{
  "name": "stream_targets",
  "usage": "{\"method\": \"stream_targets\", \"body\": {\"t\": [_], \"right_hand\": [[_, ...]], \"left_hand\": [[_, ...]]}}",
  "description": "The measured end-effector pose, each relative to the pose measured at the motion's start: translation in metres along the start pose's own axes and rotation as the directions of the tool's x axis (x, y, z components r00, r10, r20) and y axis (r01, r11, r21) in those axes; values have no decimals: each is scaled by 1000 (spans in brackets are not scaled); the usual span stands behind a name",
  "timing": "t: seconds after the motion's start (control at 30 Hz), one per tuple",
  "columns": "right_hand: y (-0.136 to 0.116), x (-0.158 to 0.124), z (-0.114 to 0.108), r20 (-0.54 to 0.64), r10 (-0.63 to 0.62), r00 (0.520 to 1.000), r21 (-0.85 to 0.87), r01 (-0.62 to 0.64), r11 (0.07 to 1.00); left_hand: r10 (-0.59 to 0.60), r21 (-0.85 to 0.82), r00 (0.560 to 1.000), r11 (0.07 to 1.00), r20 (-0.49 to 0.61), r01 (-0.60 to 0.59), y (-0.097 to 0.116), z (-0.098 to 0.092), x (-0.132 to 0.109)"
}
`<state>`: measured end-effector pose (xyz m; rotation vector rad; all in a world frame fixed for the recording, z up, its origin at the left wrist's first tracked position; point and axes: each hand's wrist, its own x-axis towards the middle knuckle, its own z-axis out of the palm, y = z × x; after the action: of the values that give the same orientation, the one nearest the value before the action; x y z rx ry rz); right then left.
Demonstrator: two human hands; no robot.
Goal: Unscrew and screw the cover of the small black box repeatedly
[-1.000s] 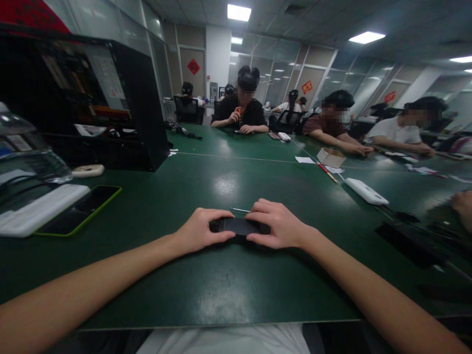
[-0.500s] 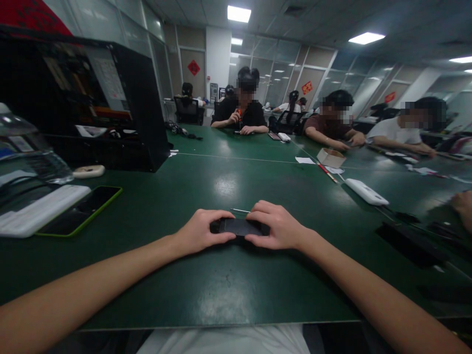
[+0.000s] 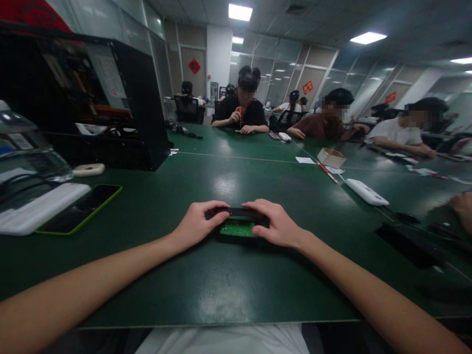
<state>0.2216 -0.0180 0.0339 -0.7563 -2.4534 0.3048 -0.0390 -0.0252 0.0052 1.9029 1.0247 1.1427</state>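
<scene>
Between my left hand [image 3: 199,223] and my right hand [image 3: 276,223] is a flat black cover [image 3: 242,213], tilted up along its near side. Both hands are closed on its ends, thumbs in front and fingers behind. Below and in front of the cover shows a green circuit board [image 3: 238,229], lying in a dark casing on the table. My right thumb is close to the board's right end; whether it touches the board I cannot tell.
The green table [image 3: 221,275] has a green-edged phone [image 3: 83,209], a white slab [image 3: 44,206], a water bottle [image 3: 37,147] and an open computer case [image 3: 143,108] on the left. Rightward are a small carton [image 3: 331,157], a white device [image 3: 366,191] and a black box [image 3: 411,243]. Several people sit beyond.
The black cover has tipped up and away from me, uncovering the green circuit board. My left thumb has risen with it. A thin metal tool behind the cover is now hidden.
</scene>
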Motion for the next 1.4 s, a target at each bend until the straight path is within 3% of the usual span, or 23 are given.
{"method": "stream_targets", "body": {"t": [0.07, 0.2, 0.4, 0.47, 0.53, 0.6, 0.67, 0.73, 0.77, 0.93, 1.0, 1.07, 1.17, 1.23, 1.3, 1.4], "right_hand": [[-3, 0, 2, 26, 59, 998, 22, -60, 998], [-18, 2, 9, 114, 138, 984, -75, -130, 989], [-35, 3, 13, 185, 30, 982, -117, -9, 993], [-33, 4, 0, 137, -14, 990, -123, 31, 992], [-25, 4, -23, 13, -22, 1000, -158, 24, 987], [-9, 2, -55, -142, 53, 989, -240, -86, 967], [15, -5, -91, -273, 242, 931, -371, -335, 866], [43, -19, -123, -370, 493, 787, -509, -616, 601], [56, -29, -136, -400, 562, 724, -527, -683, 505], [107, -84, -170, -502, 774, 386, -472, -872, 128], [119, -100, -174, -517, 809, 281, -434, -900, 36], [128, -111, -176, -524, 826, 208, -399, -917, -22], [136, -117, -178, -536, 830, 151, -355, -933, -60], [137, -118, -178, -554, 819, 152, -328, -943, -47], [134, -115, -178, -587, 789, 180, -301, -954, -7], [125, -103, -175, -654, 709, 264, -260, -958, 117]], "left_hand": [[-65, -123, 994, 991, -83, 54, -4, 0, 4], [-143, -215, 971, 971, -192, 100, -13, -1, 10], [-230, -331, 947, 932, -223, 148, -19, 0, 12], [-242, -354, 947, 922, -212, 156, -19, 0, 13], [-251, -368, 948, 915, -196, 166, -19, 0, 13], [-255, -374, 952, 911, -170, 177, -18, 0, 14], [-255, -374, 957, 908, -142, 186, -17, 0, 15], [-253, -373, 960, 907, -118, 194, -16, 1, 15], [-253, -372, 961, 907, -109, 196, -16, 1, 15], [-252, -357, 964, 911, -84, 207, -17, 1, 14], [-250, -348, 965, 914, -76, 209, -17, 1, 14], [-245, -339, 967, 917, -67, 209, -16, 1, 13], [-238, -327, 970, 922, -54, 208, -15, 1, 13], [-233, -323, 971, 924, -48, 206, -14, 1, 13], [-225, -321, 973, 926, -43, 200, -13, 1, 13], [-202, -317, 979, 931, -27, 183, -11, 1, 13]]}}
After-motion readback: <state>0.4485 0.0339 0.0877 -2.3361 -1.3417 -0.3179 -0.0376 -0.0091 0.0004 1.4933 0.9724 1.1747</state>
